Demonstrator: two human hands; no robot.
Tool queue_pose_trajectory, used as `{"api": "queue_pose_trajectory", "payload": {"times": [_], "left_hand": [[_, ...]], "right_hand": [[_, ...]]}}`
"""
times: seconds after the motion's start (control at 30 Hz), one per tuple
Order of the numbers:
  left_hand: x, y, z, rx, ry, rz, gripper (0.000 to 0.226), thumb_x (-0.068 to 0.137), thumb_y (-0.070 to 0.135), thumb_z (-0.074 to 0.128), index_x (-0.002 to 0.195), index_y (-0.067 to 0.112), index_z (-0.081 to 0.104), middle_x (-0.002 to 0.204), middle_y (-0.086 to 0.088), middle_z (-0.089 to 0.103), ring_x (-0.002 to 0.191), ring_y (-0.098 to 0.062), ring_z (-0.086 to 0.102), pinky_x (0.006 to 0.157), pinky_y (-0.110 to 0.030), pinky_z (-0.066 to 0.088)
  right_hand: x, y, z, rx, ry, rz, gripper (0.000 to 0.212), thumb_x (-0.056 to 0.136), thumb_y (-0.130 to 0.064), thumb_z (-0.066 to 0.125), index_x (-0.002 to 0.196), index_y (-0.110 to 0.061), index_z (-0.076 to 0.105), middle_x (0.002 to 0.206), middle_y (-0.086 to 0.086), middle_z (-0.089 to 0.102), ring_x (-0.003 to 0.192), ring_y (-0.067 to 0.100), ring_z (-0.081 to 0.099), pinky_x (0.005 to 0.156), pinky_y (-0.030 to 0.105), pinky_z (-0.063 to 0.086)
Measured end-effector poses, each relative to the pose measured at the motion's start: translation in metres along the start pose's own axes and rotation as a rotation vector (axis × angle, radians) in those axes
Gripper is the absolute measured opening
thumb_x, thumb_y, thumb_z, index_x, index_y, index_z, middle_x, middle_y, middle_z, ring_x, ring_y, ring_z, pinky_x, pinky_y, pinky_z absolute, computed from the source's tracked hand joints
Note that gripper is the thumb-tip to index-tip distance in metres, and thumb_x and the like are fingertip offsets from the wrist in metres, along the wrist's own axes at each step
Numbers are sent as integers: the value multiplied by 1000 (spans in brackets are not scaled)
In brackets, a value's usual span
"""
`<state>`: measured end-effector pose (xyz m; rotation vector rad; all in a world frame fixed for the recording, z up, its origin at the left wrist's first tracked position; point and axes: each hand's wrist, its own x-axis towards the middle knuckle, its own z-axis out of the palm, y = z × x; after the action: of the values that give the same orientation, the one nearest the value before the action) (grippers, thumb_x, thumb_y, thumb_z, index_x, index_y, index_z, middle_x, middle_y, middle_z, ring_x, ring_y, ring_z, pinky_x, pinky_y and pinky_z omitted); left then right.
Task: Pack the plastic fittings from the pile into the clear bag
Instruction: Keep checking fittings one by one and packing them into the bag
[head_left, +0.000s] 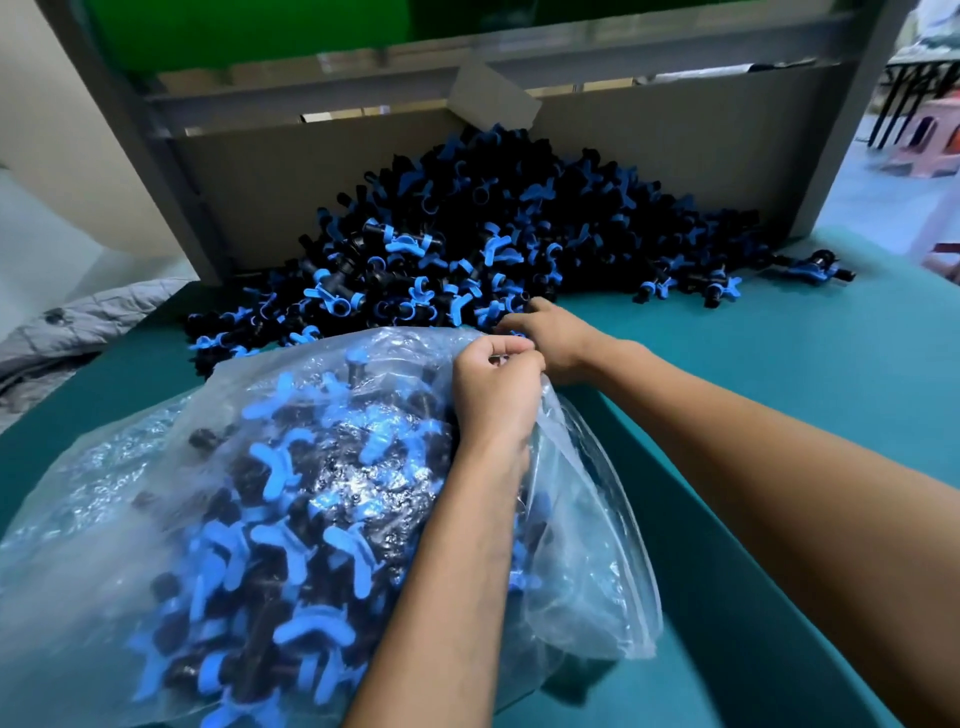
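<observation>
Looking down from the head view: clear bag (291, 499) bulging across lower left of frame on the teal counter (779, 364), already well filled with blue-and-black plastic fittings. Mouth of bag toward frame centre, facing the pile (498, 234) heaped at upper centre against a cardboard wall (249, 171). Left hand (493, 387) curled, pinching the bag's rim at centre. Right hand (550, 335) just beyond it, touching the pile's near edge, fingers curled over fittings; actual grip hidden. Right hand nearer the pile; short pull toward lower left into the mouth likely next.
</observation>
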<state>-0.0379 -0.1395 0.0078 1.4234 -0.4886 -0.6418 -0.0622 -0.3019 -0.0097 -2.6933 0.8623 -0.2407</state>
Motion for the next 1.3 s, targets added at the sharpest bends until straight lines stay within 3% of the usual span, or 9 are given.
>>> {"api": "queue_pose_trajectory", "payload": {"times": [0.1, 0.23, 0.33, 0.47, 0.67, 0.77, 1.1, 1.2, 1.3], "left_hand": [[-2, 0, 0, 7, -10, 10, 20, 81, -6, 62, 85, 12, 71, 61, 0, 62, 51, -11, 52, 54, -22, 43], [-2, -1, -1, 72, -48, 29, 23, 81, -4, 60, 86, 16, 72, 56, 8, 62, 46, -5, 49, 50, -21, 42], [-4, -2, 0, 126, -91, 56, 27, 81, -4, 59, 84, 18, 75, 60, 5, 63, 54, -12, 50, 55, -26, 42], [-6, -5, 3, 176, -92, 101, 22, 85, 1, 62, 85, 16, 78, 72, -1, 70, 62, -16, 56, 64, -31, 48], [-2, -11, 6, 300, -196, 164, 37, 93, 45, 70, 83, 9, 74, 64, 6, 66, 65, -16, 58, 71, -33, 48], [-7, -13, 7, 344, -315, 165, 35, 92, 45, 71, 84, 11, 77, 73, 0, 74, 66, -18, 61, 71, -36, 49], [-7, -16, 7, 340, -386, 140, 10, 89, 18, 75, 81, 11, 77, 58, 4, 63, 51, -12, 52, 60, -28, 42], [-5, -18, 7, 323, -373, 143, 8, 88, 16, 81, 95, 13, 80, 73, 4, 73, 52, -3, 57, 61, -25, 46], [-2, -19, 7, 289, -308, 163, 12, 88, 18, 82, 96, 10, 78, 58, 11, 66, 49, -5, 55, 60, -28, 49]], "right_hand": [[-29, 17, -8, -40, 119, 183, 50, 84, -30, 71, 130, -17, 57, 109, 13, 45, 112, 33, 51, 94, 33, 47], [-73, 40, -10, 121, 317, 295, 41, 76, -14, 73, 115, -19, 64, 110, 17, 57, 100, 27, 54, 76, 21, 39], [-107, 47, -5, 555, 558, 396, 42, 74, -4, 74, 110, -23, 64, 100, 1, 68, 75, 7, 63, 64, 9, 46], [-140, 43, 0, 1049, 764, 368, 33, 82, 3, 75, 109, -16, 72, 108, 5, 74, 90, 6, 68, 73, 13, 52], [-162, 34, 1, 1380, 358, 76, 33, 86, 1, 72, 113, -19, 75, 119, 5, 72, 98, 16, 64, 81, 29, 52], [-166, 33, 4, 1470, 259, 6, 38, 82, 3, 72, 117, -12, 73, 122, 16, 68, 102, 29, 63, 96, 44, 51], [-161, 37, 7, 1591, 456, 97, 25, 69, -11, 83, 93, -12, 79, 93, 9, 74, 84, 17, 67, 85, 25, 56], [-162, 31, 10, 1496, 451, 87, 32, 68, -12, 85, 99, -13, 77, 96, 11, 75, 87, 19, 68, 89, 31, 54], [-160, 30, 8, 1611, 566, 161, 26, 81, -5, 76, 106, -8, 71, 96, 11, 76, 86, 16, 71, 79, 22, 56]]}}
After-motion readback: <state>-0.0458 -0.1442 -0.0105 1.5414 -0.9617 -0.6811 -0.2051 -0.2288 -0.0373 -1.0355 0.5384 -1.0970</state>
